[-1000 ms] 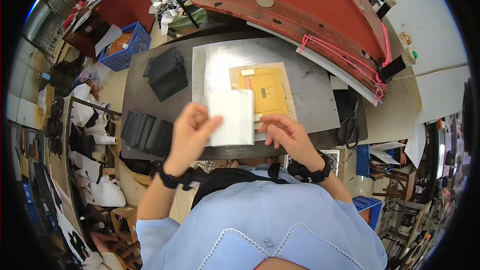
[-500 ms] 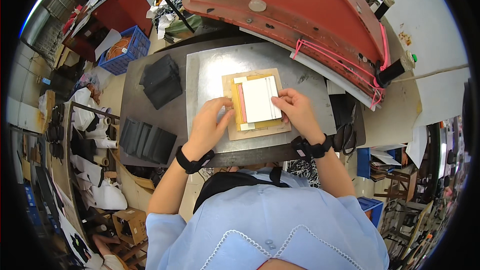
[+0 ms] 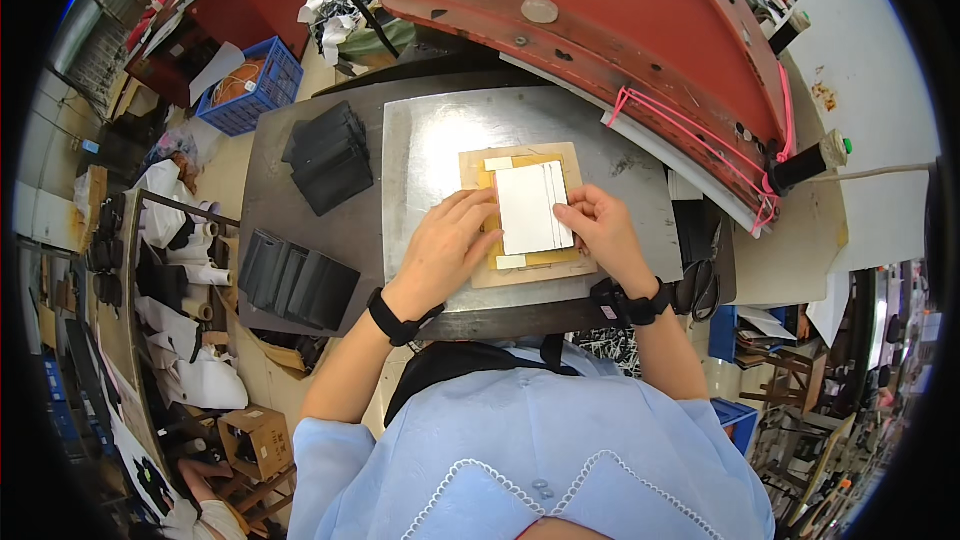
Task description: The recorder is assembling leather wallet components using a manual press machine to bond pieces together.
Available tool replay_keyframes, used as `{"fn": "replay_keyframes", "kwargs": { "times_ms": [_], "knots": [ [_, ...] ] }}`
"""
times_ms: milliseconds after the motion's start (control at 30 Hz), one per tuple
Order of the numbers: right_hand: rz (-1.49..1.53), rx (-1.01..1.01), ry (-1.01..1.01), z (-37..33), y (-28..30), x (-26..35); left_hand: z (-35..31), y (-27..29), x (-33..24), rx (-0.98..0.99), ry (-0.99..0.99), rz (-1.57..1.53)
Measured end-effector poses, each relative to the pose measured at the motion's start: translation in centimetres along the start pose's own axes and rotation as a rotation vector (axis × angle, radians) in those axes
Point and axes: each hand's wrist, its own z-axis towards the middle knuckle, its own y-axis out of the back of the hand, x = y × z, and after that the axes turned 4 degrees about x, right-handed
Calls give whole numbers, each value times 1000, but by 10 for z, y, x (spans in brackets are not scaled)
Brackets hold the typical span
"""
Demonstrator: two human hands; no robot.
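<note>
1. Left hand [image 3: 443, 248], fingers spread, touched the flat white panel [image 3: 527, 210]; right hand [image 3: 602, 230] pinched its opposite edge.
2. That panel lay on the tan board [image 3: 471, 175], with bare, shiny metal plate [image 3: 420, 140] around.
3. Left of the board sat black stacks [image 3: 300, 278]; beyond it, a red frame [image 3: 600, 10] hemmed reach.

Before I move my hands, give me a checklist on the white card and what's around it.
1. White card lying on the yellow plate: ok.
2. Yellow plate within the edges of the tan board: ok, as far as it shows.
3. Right hand at the card's right edge: ok, thumb on it.
4. Left hand touching the card: cannot tell; its fingers are at the left edge.
5. Tan board clear of hands: not ok, both reach over it.
6. Black stacks off the metal sheet: ok, both lie left of it.
</note>
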Motion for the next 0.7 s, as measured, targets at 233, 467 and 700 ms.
{"fn": "replay_keyframes", "kwargs": {
  "times_ms": [233,467,700],
  "knots": [
    [-46,-31,34,2,-9,1,-3,-4,7,18,-8,8],
    [-48,-27,31,3,-8,-2,1,-9,9,45,-24,96],
    [-50,-13,68,6,-8,-9,-2,-8,21,161,23,85]
  ]
}}
